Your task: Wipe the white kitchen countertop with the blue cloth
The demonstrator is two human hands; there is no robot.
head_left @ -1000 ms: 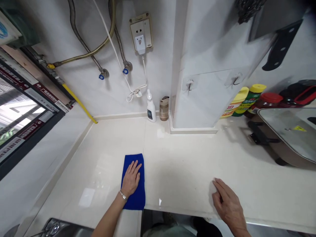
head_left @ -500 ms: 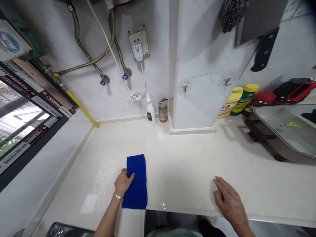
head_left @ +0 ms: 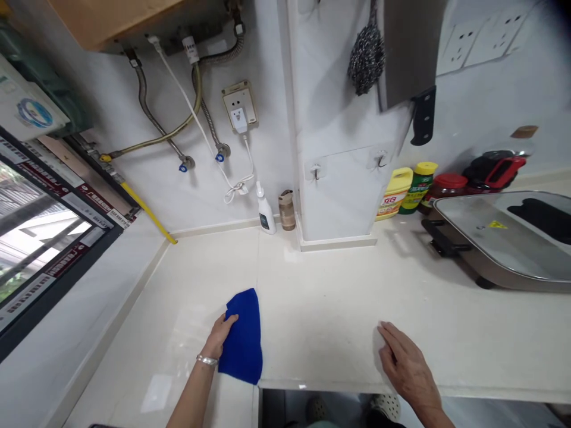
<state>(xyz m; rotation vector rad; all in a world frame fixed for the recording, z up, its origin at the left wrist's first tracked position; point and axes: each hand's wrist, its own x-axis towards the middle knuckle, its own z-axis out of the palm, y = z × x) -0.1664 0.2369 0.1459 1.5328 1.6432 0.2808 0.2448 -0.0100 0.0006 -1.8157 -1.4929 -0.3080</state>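
A blue cloth [head_left: 243, 342] is at the front left of the pale countertop [head_left: 312, 321]. My left hand [head_left: 219, 334], wearing a silver bracelet, grips its left edge. The thumb lies on top and the other fingers are hidden beneath. Some of the cloth looks raised from the counter, its lower corner at the front edge. Well to the right, my right hand [head_left: 408, 365] rests by the front edge with fingers stretched out and nothing in it; its fingertips meet the countertop.
Against the back wall stand a white spray bottle [head_left: 266, 209] and a brown bottle [head_left: 286, 211]. An electric pan [head_left: 513, 249] with a glass lid sits at right, before several jars and bottles. A cleaver [head_left: 413, 65] and a steel scourer [head_left: 366, 58] hang on the pillar.
The flat cloth is now skewed and partly lifted at my left hand, whose fingers have slipped under its edge. The right hand stays in place. The camera view has tilted up.
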